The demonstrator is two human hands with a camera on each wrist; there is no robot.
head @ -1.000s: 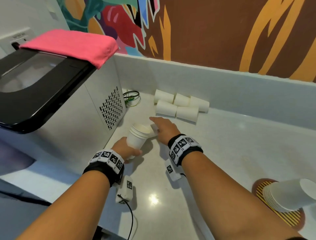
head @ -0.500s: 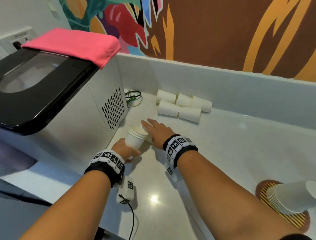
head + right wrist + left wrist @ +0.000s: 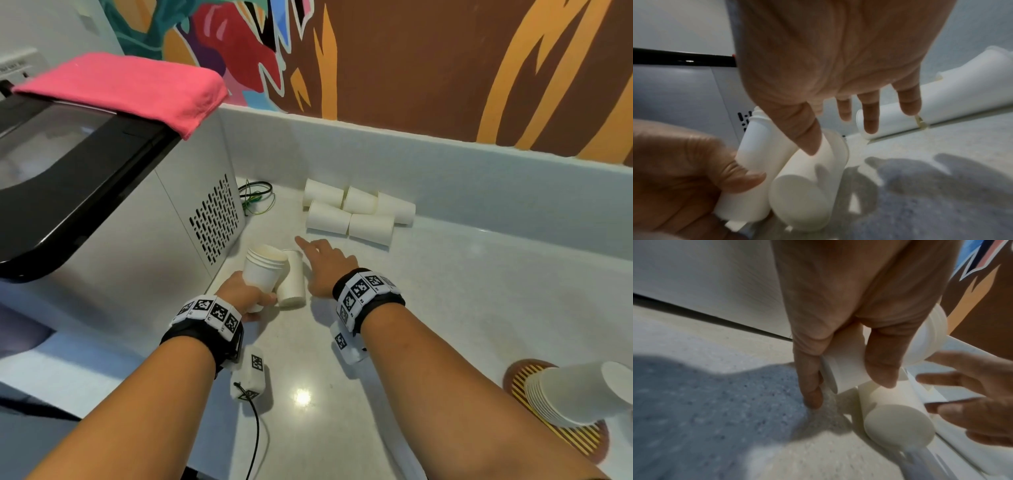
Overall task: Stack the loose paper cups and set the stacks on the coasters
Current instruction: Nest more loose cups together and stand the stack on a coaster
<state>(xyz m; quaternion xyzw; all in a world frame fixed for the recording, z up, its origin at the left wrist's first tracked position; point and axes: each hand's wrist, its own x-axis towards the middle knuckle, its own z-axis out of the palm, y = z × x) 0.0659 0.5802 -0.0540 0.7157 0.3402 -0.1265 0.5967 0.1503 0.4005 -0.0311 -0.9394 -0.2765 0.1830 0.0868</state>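
Moved since a second ago: right hand [image 3: 325, 265] has slid off the single cup [image 3: 293, 279] toward the far pile, leaving that cup lying on its side beside the held stack [image 3: 263, 270].
Left hand [image 3: 239, 294]: fingers and thumb curled round the lower wall of the stack, which tilts mouth-up just above the table [image 3: 445, 308].
Right hand now: fingers straight and spread, gripping nothing; thumb tip seems to touch the single cup's wall in the right wrist view.
Step in hand: gathering loose cups into the left-hand stack; several rims are nested already.
Remaining: five loose cups [image 3: 356, 214] lie on their sides against the back ledge.
Finished part: tall stack [image 3: 579, 394] stands on the striped coaster [image 3: 582, 437] at lower right.
Next move calls for: probably pinching the single cup, turning its base toward the stack's mouth and seating it squarely.
Materials: thin matte white paper, tapered walls, rolled rims, flat round bases; easily crushed, light, apt to roll.
Table surface: pale speckled stone, smooth, glossy.
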